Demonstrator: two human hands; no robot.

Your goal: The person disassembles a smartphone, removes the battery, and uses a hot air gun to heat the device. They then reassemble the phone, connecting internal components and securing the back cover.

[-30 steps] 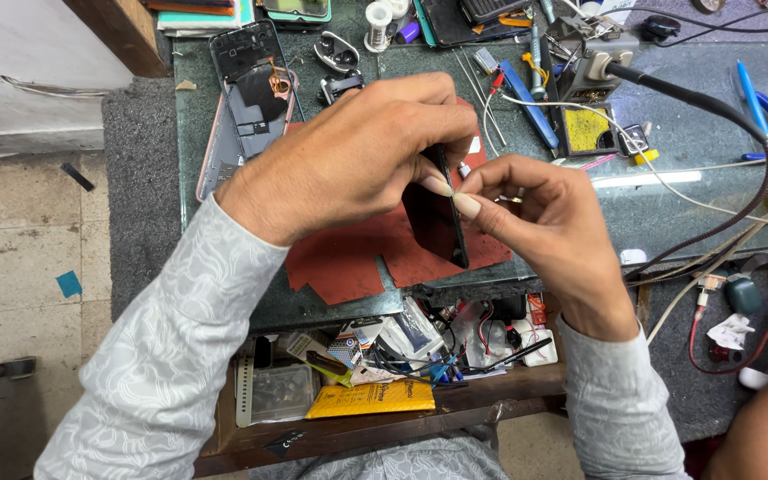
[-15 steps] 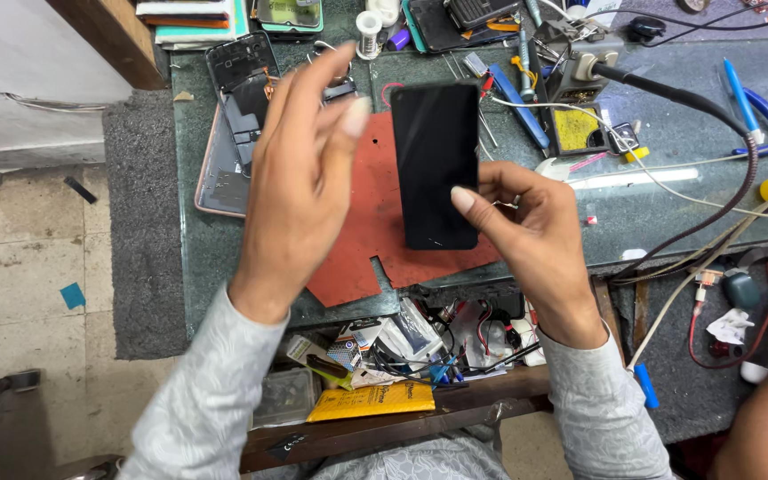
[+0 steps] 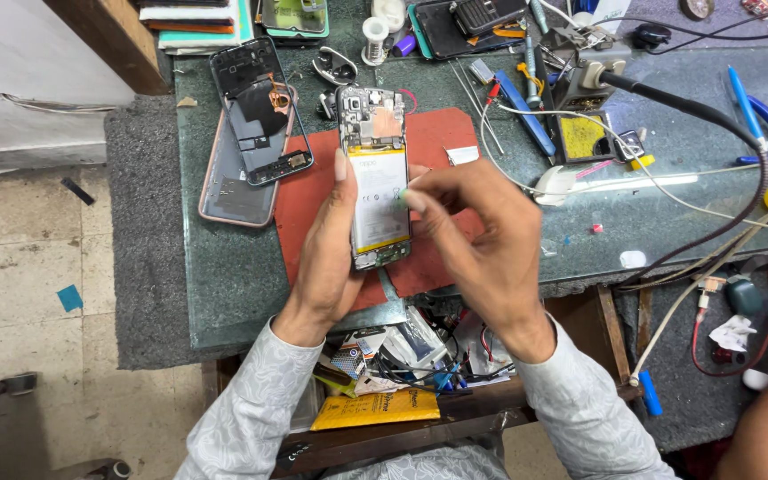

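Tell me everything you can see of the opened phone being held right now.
The opened phone has its back cover off, its insides facing up. A white and yellow battery fills the middle; bare circuit boards with metal shields sit at the top and bottom ends. It is held lengthwise above the red mat, top end pointing away. The left hand cradles it from beneath and the side; the right hand has its fingertips at the battery's right edge.

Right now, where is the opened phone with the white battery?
The opened phone with the white battery is centre frame, held upright in the left hand above the red mat.
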